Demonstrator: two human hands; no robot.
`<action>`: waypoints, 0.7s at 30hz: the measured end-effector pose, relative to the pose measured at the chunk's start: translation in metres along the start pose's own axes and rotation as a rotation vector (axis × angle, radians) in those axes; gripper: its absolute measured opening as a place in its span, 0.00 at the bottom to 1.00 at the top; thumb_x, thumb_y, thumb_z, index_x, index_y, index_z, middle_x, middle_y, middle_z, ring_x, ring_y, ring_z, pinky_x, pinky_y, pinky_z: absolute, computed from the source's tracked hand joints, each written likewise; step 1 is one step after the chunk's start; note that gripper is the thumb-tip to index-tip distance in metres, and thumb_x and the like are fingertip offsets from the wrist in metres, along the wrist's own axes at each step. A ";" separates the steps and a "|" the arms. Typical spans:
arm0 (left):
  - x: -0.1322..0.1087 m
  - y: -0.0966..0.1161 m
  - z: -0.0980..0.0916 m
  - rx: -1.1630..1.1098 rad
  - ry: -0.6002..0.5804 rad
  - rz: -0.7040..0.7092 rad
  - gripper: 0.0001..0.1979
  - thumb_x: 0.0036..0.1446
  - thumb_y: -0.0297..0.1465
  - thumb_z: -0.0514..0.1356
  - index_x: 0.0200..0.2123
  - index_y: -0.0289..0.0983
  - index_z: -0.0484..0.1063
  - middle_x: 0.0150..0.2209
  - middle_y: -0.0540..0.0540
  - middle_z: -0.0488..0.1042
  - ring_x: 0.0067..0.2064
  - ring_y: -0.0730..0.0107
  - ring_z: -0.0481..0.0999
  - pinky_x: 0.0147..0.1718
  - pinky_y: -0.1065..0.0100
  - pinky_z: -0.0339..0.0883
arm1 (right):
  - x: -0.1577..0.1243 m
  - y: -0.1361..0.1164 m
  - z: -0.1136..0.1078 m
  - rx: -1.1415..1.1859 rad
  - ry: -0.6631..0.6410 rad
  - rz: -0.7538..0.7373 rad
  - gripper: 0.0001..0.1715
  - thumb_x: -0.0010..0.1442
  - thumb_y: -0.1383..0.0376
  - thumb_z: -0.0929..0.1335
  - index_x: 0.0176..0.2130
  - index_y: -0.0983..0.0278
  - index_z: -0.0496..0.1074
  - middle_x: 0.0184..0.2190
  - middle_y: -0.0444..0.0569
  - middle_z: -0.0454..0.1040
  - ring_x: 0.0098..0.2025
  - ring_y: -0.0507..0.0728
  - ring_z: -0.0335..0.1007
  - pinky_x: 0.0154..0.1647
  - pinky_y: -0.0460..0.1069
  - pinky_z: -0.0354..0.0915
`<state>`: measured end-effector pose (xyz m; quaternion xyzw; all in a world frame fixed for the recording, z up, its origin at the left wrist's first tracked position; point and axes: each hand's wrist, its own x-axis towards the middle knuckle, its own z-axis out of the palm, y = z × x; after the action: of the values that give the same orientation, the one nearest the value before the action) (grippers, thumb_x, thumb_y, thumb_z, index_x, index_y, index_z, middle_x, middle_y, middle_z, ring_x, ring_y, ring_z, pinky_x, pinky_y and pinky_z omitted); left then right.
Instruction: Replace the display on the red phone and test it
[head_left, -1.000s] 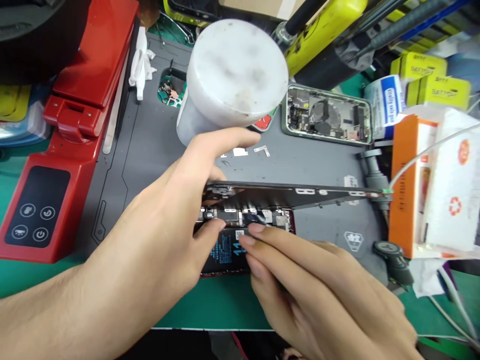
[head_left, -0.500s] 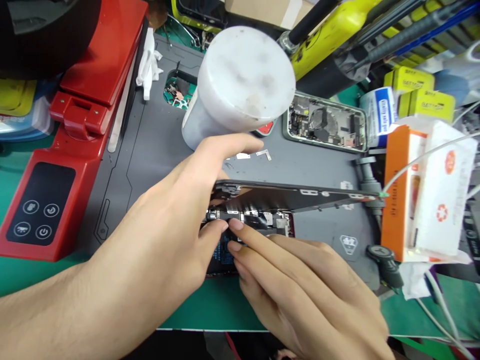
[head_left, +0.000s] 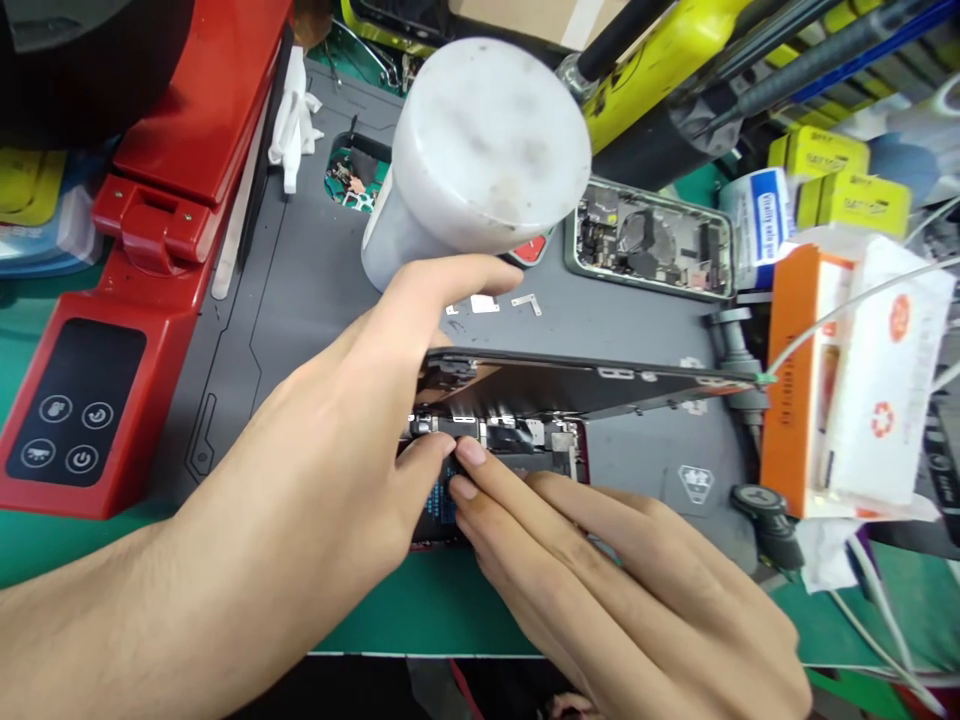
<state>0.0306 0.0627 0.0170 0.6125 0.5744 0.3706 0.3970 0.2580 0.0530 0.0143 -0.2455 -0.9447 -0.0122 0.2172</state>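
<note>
An opened phone with a red frame lies in front of me, its inner parts showing. Its dark screen is tilted up along the far side. My left hand is closed around the screen's left end, thumb down inside the phone, index finger reaching past the screen; its other fingers are hidden. My right hand comes in from the lower right with fingers held together. Two fingertips touch the phone's inside by the left thumb, over the dark battery. Whatever they press or pinch is covered.
Behind the screen stands a white bottle near small metal plates. Another opened phone lies at the back right. A red device with touch buttons occupies the left. An orange and white box and cables are at right.
The right hand has moved slightly down and right at the knuckles, while its fingertips stay by the left thumb. The view has shifted slightly. The screen remains tilted up.
</note>
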 end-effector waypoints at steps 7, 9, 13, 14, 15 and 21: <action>0.001 0.002 0.000 -0.047 -0.016 -0.001 0.35 0.61 0.20 0.61 0.67 0.54 0.66 0.58 0.56 0.80 0.54 0.59 0.85 0.54 0.60 0.84 | -0.003 0.009 -0.008 -0.086 -0.082 -0.099 0.17 0.72 0.73 0.70 0.57 0.65 0.83 0.61 0.54 0.82 0.53 0.62 0.83 0.51 0.56 0.79; 0.001 0.002 0.000 -0.050 -0.015 -0.001 0.35 0.61 0.21 0.62 0.67 0.54 0.66 0.59 0.57 0.80 0.55 0.59 0.85 0.54 0.60 0.84 | 0.000 0.016 -0.009 -0.120 -0.095 -0.188 0.17 0.74 0.76 0.68 0.55 0.69 0.83 0.60 0.57 0.83 0.52 0.60 0.82 0.53 0.56 0.78; -0.001 0.000 0.000 -0.031 -0.019 0.000 0.35 0.62 0.21 0.62 0.68 0.57 0.64 0.59 0.58 0.79 0.55 0.59 0.85 0.53 0.61 0.84 | 0.006 0.030 -0.009 -0.131 -0.087 -0.320 0.15 0.73 0.79 0.67 0.53 0.74 0.82 0.55 0.60 0.86 0.48 0.56 0.78 0.52 0.53 0.78; -0.001 -0.001 0.000 -0.029 -0.022 -0.004 0.35 0.63 0.22 0.61 0.68 0.57 0.63 0.59 0.58 0.79 0.56 0.59 0.85 0.53 0.61 0.84 | 0.006 0.031 -0.008 -0.123 -0.071 -0.316 0.14 0.73 0.79 0.68 0.52 0.74 0.82 0.55 0.60 0.86 0.48 0.55 0.78 0.52 0.52 0.78; -0.001 -0.001 0.000 -0.029 -0.023 -0.006 0.35 0.64 0.22 0.61 0.69 0.57 0.63 0.59 0.57 0.79 0.56 0.58 0.85 0.53 0.60 0.84 | 0.005 0.033 -0.007 -0.118 -0.056 -0.301 0.14 0.73 0.79 0.68 0.52 0.72 0.82 0.56 0.58 0.85 0.47 0.55 0.78 0.52 0.52 0.78; -0.002 0.000 0.000 -0.009 -0.008 -0.028 0.38 0.62 0.23 0.64 0.70 0.59 0.63 0.52 0.56 0.79 0.53 0.59 0.85 0.56 0.59 0.83 | -0.003 0.027 -0.006 -0.109 -0.055 -0.218 0.16 0.75 0.77 0.66 0.52 0.66 0.82 0.61 0.53 0.83 0.48 0.54 0.80 0.56 0.51 0.79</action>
<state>0.0305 0.0607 0.0168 0.6039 0.5797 0.3653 0.4073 0.2758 0.0748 0.0164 -0.1528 -0.9693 -0.0804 0.1748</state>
